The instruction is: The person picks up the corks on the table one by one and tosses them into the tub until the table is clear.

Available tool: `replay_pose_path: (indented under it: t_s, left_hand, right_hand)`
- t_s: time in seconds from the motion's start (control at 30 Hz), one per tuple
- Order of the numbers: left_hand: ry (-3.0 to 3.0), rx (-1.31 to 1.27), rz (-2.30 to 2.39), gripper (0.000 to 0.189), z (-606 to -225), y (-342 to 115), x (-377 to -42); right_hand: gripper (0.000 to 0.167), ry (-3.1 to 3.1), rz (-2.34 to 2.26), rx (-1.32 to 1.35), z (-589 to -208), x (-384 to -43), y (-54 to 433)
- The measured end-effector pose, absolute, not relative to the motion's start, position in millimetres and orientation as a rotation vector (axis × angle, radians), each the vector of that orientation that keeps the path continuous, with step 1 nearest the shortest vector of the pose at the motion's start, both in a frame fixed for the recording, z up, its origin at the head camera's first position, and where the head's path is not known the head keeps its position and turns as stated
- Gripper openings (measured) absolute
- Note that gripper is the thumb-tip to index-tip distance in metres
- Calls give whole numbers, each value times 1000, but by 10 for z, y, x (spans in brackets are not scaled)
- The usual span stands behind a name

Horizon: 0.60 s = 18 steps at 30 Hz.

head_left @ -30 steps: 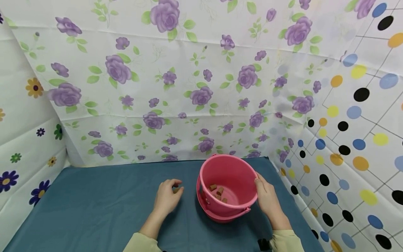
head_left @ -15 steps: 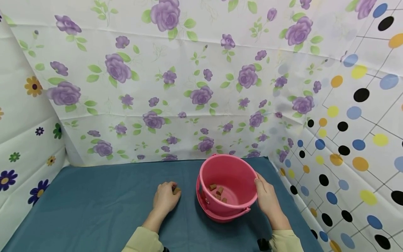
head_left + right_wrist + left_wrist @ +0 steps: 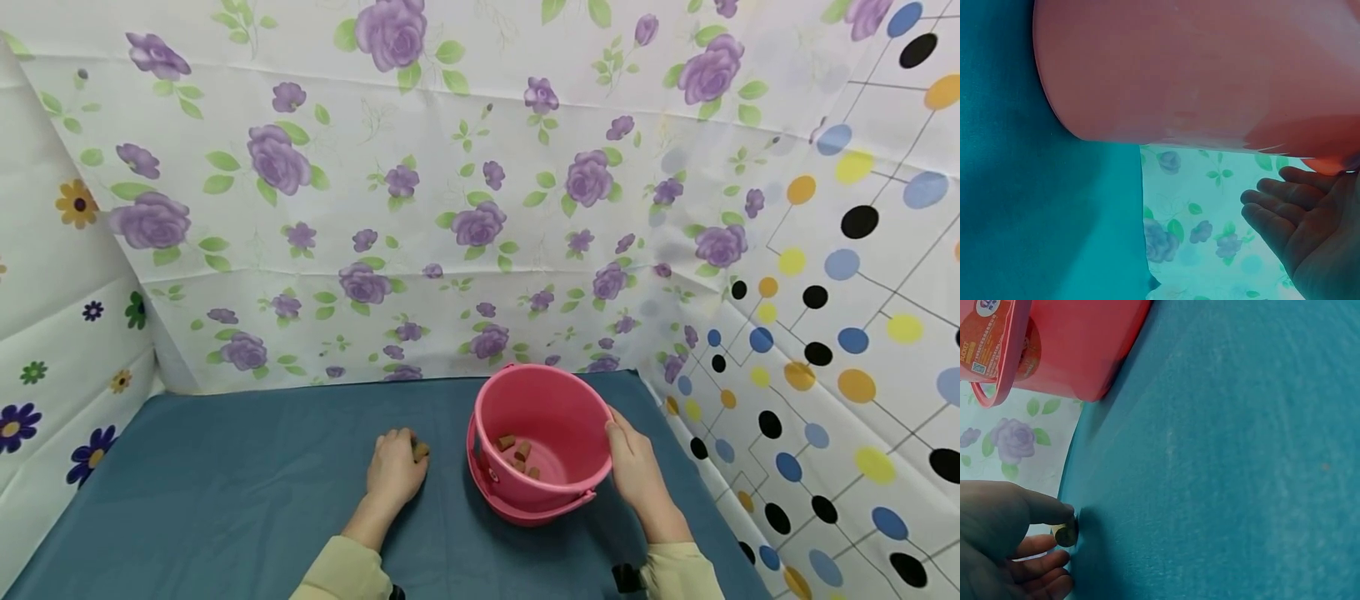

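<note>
My left hand [image 3: 393,468] is low over the cloth, left of the bucket, and pinches a small brown cork [image 3: 1065,534] between thumb and fingers. In the head view part of that cork [image 3: 421,452] shows beyond the fingertips. A pink bucket [image 3: 540,379] stands upright to the right, its handle hanging down at the near side. Several similar corks [image 3: 522,451] lie on its bottom. On the bucket's right side, my right hand [image 3: 636,467] holds the rim. The right wrist view shows the fingers of this hand [image 3: 1310,219] near the bucket's outer wall [image 3: 1179,75].
Blue-green cloth [image 3: 247,467] covers the table. Behind it hangs a white sheet with purple flowers [image 3: 480,225]. A dotted sheet [image 3: 847,358] closes off the right, and another flowered sheet [image 3: 67,358] the left.
My left hand's thumb and fingers have come together on the cork, where they were spread wider before. The bucket and my right hand stay put.
</note>
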<state>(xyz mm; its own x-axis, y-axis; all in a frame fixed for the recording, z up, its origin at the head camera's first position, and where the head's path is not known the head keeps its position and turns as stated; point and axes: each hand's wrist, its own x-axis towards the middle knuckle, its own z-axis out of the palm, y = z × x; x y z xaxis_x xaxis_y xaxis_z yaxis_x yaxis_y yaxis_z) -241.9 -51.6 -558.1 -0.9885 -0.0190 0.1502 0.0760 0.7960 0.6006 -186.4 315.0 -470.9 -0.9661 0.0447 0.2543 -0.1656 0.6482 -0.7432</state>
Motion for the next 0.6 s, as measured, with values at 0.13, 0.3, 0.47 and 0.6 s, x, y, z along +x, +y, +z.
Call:
replay_pose_path:
  t_s: [0.13,0.3,0.47,0.6]
  left_hand:
    - [-2847,-56,-942,28,-5579,-518,-2427]
    - [-2806,-88,-913,22,-5615,-511,-2421]
    - [-2781,-95,-901,18,-5622,-508,-2418]
    - [-2768,-104,-883,16,-5619,-506,-2408]
  right_hand:
    - [58,-2614,1211,104,-4714,-1872,3161]
    - [58,-2608,1215,113,-4714,-1872,3161]
    - [59,-2615,1226,91,-4708,-1862,3154]
    - [59,-2622,1221,82,-4716,-1855,3153]
